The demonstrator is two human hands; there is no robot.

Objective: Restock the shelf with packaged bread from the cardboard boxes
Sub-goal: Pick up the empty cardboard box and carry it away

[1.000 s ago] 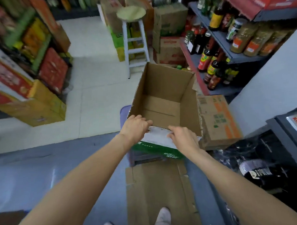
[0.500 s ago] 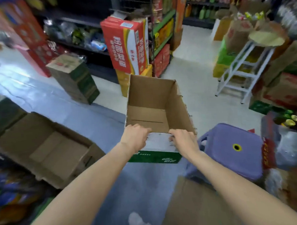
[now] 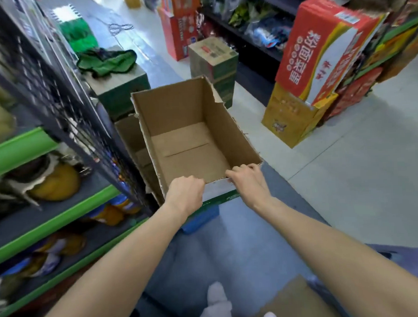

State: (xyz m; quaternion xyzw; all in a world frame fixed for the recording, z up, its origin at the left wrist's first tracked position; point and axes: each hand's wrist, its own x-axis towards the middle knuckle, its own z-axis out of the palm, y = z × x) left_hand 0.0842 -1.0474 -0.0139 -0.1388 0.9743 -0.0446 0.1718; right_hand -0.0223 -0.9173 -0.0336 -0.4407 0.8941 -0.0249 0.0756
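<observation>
I carry an empty open cardboard box (image 3: 190, 144) in front of me, off the floor. My left hand (image 3: 184, 193) grips its near rim on the left and my right hand (image 3: 248, 180) grips the same rim on the right, fingers curled over the edge. The box holds nothing; its outside near face is white and green. To my left stands the shelf (image 3: 38, 213) with green-edged boards, holding packaged goods (image 3: 53, 182), blurred. Another open cardboard box (image 3: 133, 142) sits on the floor beside the shelf, partly hidden behind the carried one.
Stacked red and yellow cartons (image 3: 319, 65) stand at the right. Green-brown cartons (image 3: 213, 60) sit ahead on the floor, one (image 3: 118, 88) with a green cloth on top. Flat cardboard (image 3: 293, 303) lies by my feet. A blue item (image 3: 198, 221) lies under the box.
I have turned left with the box held in both hands; the view swung from the stool and sauce shelves to the green-edged shelf. My grip on the rim is unchanged.
</observation>
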